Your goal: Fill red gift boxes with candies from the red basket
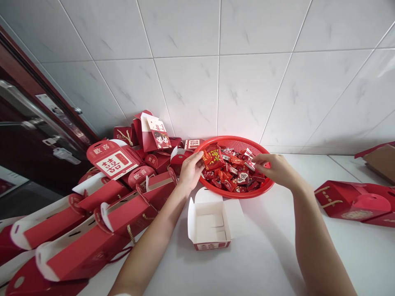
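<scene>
A red plastic basket (237, 194) full of small wrapped candies (228, 174) stands against the wall. At its left rim my left hand (190, 170) pinches the corner of a larger red candy packet (213, 159) with yellow print. On the basket's right side, the fingers of my right hand (277, 169) are closed on a red-and-white wrapped candy (250, 164). Just in front of the basket, between my forearms, sits an open gift box (212, 245). Its inside is white and bare, and its flaps are folded outward.
Several red gift boxes (117, 213) crowd the left side, many with lids up and some with rope handles. More red boxes (354, 201) stand at the right. A tiled wall (247, 90) closes off the back, and a dark door (40, 135) is at the left.
</scene>
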The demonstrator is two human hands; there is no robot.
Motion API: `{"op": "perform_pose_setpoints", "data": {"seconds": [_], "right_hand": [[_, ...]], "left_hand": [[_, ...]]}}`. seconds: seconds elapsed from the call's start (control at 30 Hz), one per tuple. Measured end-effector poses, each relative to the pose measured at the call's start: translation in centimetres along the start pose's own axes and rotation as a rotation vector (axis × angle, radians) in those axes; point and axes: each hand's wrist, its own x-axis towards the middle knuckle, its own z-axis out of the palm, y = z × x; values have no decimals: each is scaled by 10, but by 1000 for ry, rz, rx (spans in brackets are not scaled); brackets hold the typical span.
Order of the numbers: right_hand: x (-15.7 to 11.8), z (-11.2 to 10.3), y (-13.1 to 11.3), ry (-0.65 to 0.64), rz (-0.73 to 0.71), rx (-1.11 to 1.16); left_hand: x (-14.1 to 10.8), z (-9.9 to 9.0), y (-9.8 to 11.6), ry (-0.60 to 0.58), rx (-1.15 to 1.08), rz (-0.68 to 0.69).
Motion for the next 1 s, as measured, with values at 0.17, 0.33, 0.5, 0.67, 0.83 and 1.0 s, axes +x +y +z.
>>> {"op": "perform_pose_setpoints", "data": {"seconds": [0.17, 0.33, 0.5, 0.67, 0.83, 1.0], "right_hand": [[4, 17, -16, -123, -31, -107], [9, 33, -26, -149, -42, -222], [10, 39, -32, -146, 1, -226], [11, 50, -37, -94, 53, -212], [13, 57, -35, -14, 88, 37], [17, 56, -25, 83, 108, 372]], "left_hand": [[1, -1, -1, -8, 17, 6], [1, -1, -1, -7, 21, 13], [0, 0, -1, -13, 19, 19], [-1, 0, -1, -22, 28, 24], [-1, 1, 0, -39, 39, 25], [-2, 2, 0, -41, 52, 32]]}}
